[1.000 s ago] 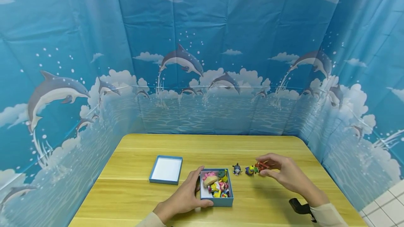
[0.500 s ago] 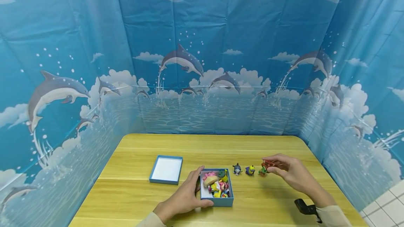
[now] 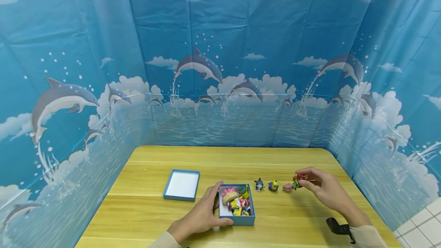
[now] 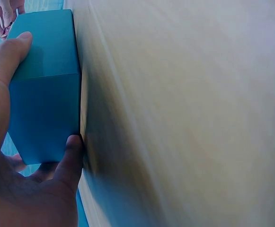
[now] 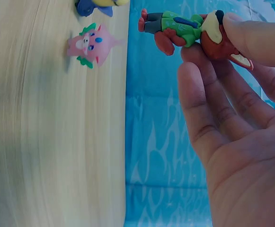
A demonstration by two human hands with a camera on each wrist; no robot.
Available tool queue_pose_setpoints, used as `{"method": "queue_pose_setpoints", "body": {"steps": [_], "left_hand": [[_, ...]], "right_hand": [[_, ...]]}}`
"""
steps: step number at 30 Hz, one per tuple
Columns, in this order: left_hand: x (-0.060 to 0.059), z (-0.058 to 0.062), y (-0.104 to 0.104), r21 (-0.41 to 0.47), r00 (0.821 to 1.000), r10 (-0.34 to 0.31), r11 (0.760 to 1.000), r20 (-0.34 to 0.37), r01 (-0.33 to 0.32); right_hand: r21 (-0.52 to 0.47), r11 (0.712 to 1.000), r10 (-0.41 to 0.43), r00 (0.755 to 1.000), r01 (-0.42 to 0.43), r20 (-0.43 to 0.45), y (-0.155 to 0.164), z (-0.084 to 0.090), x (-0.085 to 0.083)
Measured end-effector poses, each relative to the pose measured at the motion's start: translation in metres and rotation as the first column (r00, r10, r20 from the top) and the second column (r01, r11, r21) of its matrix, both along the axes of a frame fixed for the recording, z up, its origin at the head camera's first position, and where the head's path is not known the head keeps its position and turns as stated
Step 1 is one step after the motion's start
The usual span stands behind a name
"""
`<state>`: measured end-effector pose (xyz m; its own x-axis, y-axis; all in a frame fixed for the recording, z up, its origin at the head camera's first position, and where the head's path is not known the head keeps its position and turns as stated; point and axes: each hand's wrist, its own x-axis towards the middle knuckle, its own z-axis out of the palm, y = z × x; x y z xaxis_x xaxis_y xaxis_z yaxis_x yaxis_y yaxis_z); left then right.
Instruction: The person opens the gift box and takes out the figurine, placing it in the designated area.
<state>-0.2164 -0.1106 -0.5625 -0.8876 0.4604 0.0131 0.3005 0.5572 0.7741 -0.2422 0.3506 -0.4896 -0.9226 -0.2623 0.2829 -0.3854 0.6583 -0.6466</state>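
Observation:
My left hand (image 3: 201,213) grips the left side of an open blue box (image 3: 242,221), its thumb on the near wall (image 4: 45,47). Inside lie several small toy figures (image 3: 237,203). My right hand (image 3: 325,190) pinches a toy figure with a red-brown head and green jacket (image 5: 180,26) between thumb and fingers, held just above the table. To its left stands a pink toy figure (image 5: 90,46), close to it in the head view. Further left are a yellow and purple figure (image 3: 273,185) and a grey one (image 3: 259,184), in a row right of the box.
A blue lid with a white inside (image 3: 181,185) lies on the wooden table (image 3: 148,217), left of the box. Blue dolphin-print curtains (image 3: 220,121) enclose the back and sides. A black strap device (image 3: 339,229) sits on my right wrist.
My right hand has moved right with the red-brown and green figure. The pink figure now shows on the table to the left of that hand. My left hand and the box stay put.

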Motion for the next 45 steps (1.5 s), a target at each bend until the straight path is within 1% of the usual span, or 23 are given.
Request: {"method": "queue_pose_setpoints", "body": {"steps": [12, 16, 22, 28, 35, 45], "left_hand": [[-0.001, -0.001, 0.000, 0.007, 1.000, 0.005, 1.000, 0.006, -0.005], [-0.001, -0.001, 0.000, 0.010, 1.000, 0.007, 1.000, 0.017, -0.007], [-0.003, 0.000, 0.000, 0.012, 1.000, 0.003, 1.000, 0.021, -0.003], [-0.001, 0.000, 0.001, 0.004, 1.000, 0.004, 1.000, 0.022, -0.004], [0.001, 0.001, 0.001, 0.004, 1.000, 0.010, 1.000, 0.014, -0.010], [-0.001, 0.000, 0.001, -0.003, 1.000, 0.008, 1.000, 0.016, -0.008]], "right_hand": [[-0.025, 0.999, -0.032, 0.999, 0.032, 0.015, 0.012, -0.012, -0.005], [-0.037, 0.998, -0.041, 0.999, 0.042, 0.026, 0.015, -0.019, -0.007], [-0.039, 0.998, -0.055, 0.998, 0.055, 0.016, 0.019, -0.032, -0.012], [-0.038, 0.997, -0.071, 0.997, 0.072, 0.042, 0.021, -0.042, -0.015], [-0.038, 0.996, -0.073, 0.997, 0.075, 0.037, 0.022, -0.048, -0.017], [-0.040, 0.997, -0.072, 0.997, 0.073, 0.042, 0.024, -0.054, -0.021]]}}
